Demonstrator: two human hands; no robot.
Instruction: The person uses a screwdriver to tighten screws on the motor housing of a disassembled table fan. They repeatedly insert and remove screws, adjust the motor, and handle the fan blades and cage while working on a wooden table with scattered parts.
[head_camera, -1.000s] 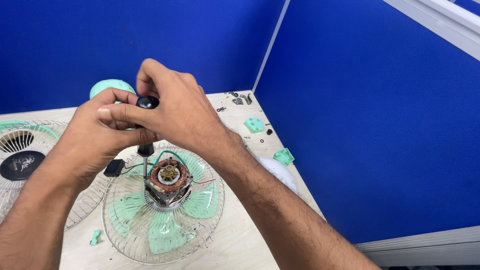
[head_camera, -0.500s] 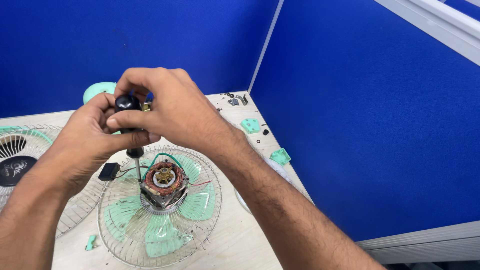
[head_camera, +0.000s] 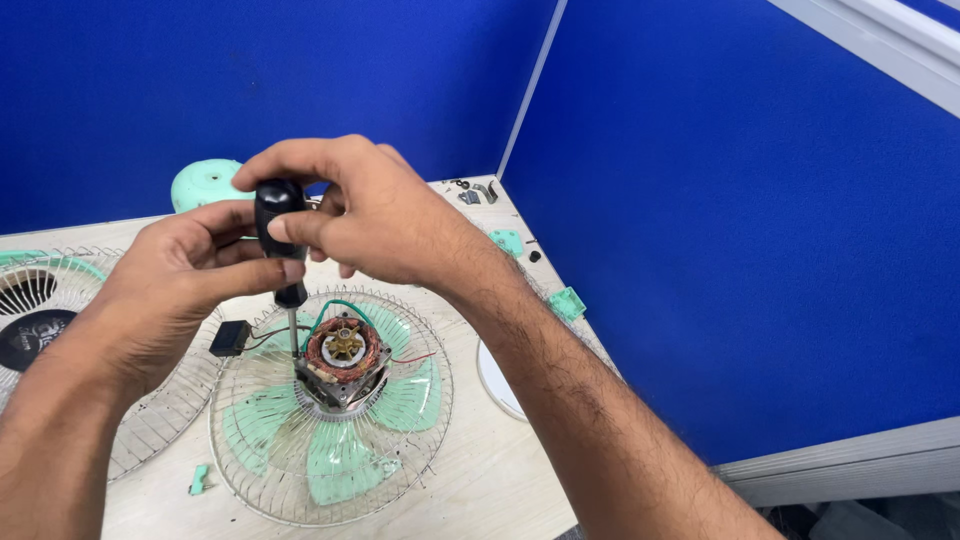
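While both hands, left (head_camera: 175, 290) and right (head_camera: 370, 215), gripped the rigid black-handled steel screwdriver (head_camera: 280, 235) upright, its smooth handle probably slipped easily; grip high.

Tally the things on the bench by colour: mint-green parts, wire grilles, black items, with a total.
Mint-green parts: 5 (dome cover, fan blade, two clips, small piece)
Wire grilles: 2
Black items: 2 (screwdriver held in both hands, capacitor)
Total: 9

bright, even light | soft shadows | sharp focus | no glare
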